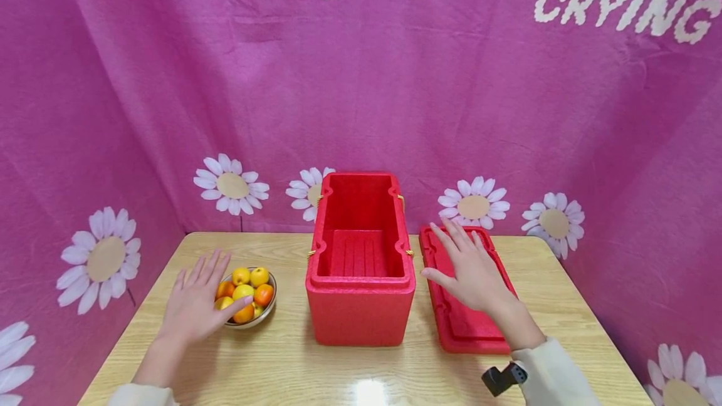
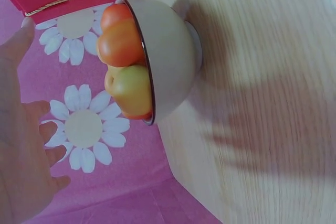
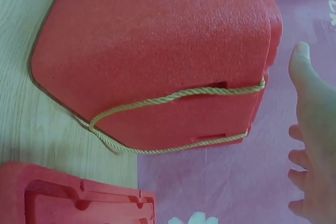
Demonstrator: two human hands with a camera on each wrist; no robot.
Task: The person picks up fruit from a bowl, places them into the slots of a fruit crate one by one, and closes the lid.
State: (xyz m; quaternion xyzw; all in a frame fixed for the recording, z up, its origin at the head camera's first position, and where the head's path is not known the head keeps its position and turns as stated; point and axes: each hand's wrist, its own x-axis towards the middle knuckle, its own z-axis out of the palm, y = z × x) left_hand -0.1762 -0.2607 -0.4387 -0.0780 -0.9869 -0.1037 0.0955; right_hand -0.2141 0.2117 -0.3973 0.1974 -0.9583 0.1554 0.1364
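My left hand [image 1: 194, 306], fingers spread, hovers beside a bowl [image 1: 248, 325] heaped with yellow and orange fruit [image 1: 243, 293]. In the left wrist view the bowl [image 2: 170, 59] has a pale outside and a dark rim, and that hand [image 2: 23, 145] is apart from it. Over a red lid [image 1: 462, 321] on the right, my right hand [image 1: 470, 274] is held with spread fingers and nothing in it. Between the hands stands a red foam box [image 1: 361, 315] without its lid, its inside bare. Yellow rope [image 3: 157, 99] runs along the box's side.
Everything stands on a light wooden table [image 1: 271, 368]. Pink cloth [image 1: 395, 80] with daisies and white lettering hangs behind it and at both sides. A small black device [image 1: 504, 379] sits at the right wrist.
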